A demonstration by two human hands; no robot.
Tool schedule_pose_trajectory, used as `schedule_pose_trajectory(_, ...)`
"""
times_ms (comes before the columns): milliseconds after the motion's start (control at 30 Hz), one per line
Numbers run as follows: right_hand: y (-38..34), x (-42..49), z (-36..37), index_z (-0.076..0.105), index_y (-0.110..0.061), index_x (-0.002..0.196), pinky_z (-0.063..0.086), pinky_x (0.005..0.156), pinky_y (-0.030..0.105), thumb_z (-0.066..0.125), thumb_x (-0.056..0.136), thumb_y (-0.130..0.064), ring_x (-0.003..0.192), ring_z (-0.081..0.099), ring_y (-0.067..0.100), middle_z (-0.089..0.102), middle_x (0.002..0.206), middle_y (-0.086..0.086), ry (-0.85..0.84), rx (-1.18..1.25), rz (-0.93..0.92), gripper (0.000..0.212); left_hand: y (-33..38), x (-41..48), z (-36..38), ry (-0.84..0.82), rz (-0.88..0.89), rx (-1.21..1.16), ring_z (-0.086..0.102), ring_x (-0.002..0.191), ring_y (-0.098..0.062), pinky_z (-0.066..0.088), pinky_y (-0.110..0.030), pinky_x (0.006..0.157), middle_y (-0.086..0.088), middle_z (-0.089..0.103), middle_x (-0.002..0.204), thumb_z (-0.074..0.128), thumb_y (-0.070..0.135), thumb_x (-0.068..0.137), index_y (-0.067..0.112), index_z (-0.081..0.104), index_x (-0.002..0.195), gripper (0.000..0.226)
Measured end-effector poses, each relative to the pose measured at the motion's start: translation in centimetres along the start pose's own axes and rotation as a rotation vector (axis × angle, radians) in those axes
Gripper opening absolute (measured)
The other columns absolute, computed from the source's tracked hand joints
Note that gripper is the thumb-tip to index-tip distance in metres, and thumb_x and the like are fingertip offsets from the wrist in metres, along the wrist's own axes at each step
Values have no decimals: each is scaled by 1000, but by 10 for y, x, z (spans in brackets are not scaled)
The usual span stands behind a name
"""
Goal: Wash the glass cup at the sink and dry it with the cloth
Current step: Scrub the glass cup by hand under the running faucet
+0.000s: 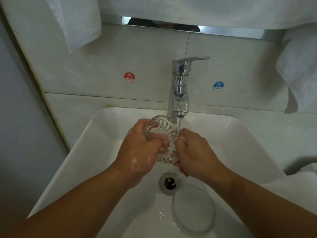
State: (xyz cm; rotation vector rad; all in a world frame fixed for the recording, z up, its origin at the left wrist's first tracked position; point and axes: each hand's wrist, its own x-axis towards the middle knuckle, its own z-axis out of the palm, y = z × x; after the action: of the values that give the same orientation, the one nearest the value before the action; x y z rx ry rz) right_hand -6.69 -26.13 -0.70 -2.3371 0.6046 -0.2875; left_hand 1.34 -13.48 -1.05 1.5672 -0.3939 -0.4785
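White-tiled washroom, basin seen from above: over the sink [82, 140], the glass cup [161, 133] is held in both of my operator's-eye hands just under the chrome tap [179, 86], whose water stream [179, 124] falls along the cup's right flank.

The left hand [139, 150] wraps its curled fingers round the cup's left side, suds [135, 163] clinging to its back. The right hand [195, 152] closes on the opposite side, fingers bent against the glass. The cup sits between the two palms, touching both, and lies tilted: its long axis runs away from me toward the tap, the far end raised, the near end pointing down at the drain [169, 182]. I cannot tell for sure which end is the mouth.

It is clear, thick, ribbed with spiral flutes, wet and glinting, and I judge it slippery while soapy.

I read this as the rinse, with drying not yet begun. A white cloth [298, 66] hangs on the wall to the right, nearer the right hand; a second towel [75, 23] hangs upper left, well apart from the left.
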Motion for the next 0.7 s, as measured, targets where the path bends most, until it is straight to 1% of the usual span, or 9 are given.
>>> schedule_pose_trajectory(67,2,2,-3,48,-24,85,35,51,16,33,107,-22,68,56,13,54,75,-11,82,-127,-88,26,3,1,-2,-67,-42,-22,78,94,-24,65,-51,83,-2,79,104,70,0,89,26,68,114,36)
schedule_pose_trajectory(167,3,5,-3,53,-20,80,34,51,18,32,108,-25,67,56,16,57,73,-6,93,-153,-58,35,6,0,-4,-140,-82,-78,78,94,-29,65,-51,83,-8,79,107,73,-1,87,20,68,119,39)
schedule_pose_trajectory(267,3,5,-1,58,-17,90,41,49,21,35,108,-30,54,56,11,63,75,2,95,76,32,32,3,-2,-1,-89,-64,-172,79,91,-28,65,-43,73,-8,79,104,68,-8,88,21,68,117,40)
schedule_pose_trajectory(333,1,2,-3,58,-17,98,45,43,24,45,107,-29,45,54,12,63,72,6,-18,304,88,19,1,-2,2,-49,-53,-182,79,91,-26,64,-40,69,-4,79,102,67,-7,90,25,67,117,42)
schedule_pose_trajectory(400,1,0,-7,58,-20,103,51,45,27,58,101,-25,45,54,14,64,69,8,-146,397,95,5,-2,-1,2,-36,-38,-132,78,93,-26,66,-44,72,-4,78,105,66,-4,92,29,67,116,41)
schedule_pose_trajectory(500,3,2,-13,59,-20,104,53,47,27,63,97,-22,47,59,13,66,73,4,-168,260,93,8,-1,-1,2,-69,-18,-33,78,91,-24,66,-51,74,-3,78,105,57,-5,96,30,68,114,41)
schedule_pose_trajectory(533,3,4,-13,59,-19,102,51,45,25,59,99,-26,48,59,12,65,75,1,-124,164,72,7,0,-1,1,-91,-23,-25,79,89,-24,66,-51,74,-4,79,104,57,-4,97,28,68,115,39)
schedule_pose_trajectory(633,6,8,-8,55,-24,85,37,49,18,44,106,-41,58,54,5,57,71,-10,32,-186,-33,30,5,-2,-2,-167,-65,-71,80,88,-27,66,-52,77,-6,80,104,66,-2,94,25,68,118,35)
schedule_pose_trajectory(700,6,9,-4,56,-21,83,41,50,20,41,107,-41,55,56,7,60,69,-5,67,-113,-27,34,3,-3,-1,-144,-61,-106,79,93,-29,64,-54,83,-6,79,106,72,-2,89,23,67,119,40)
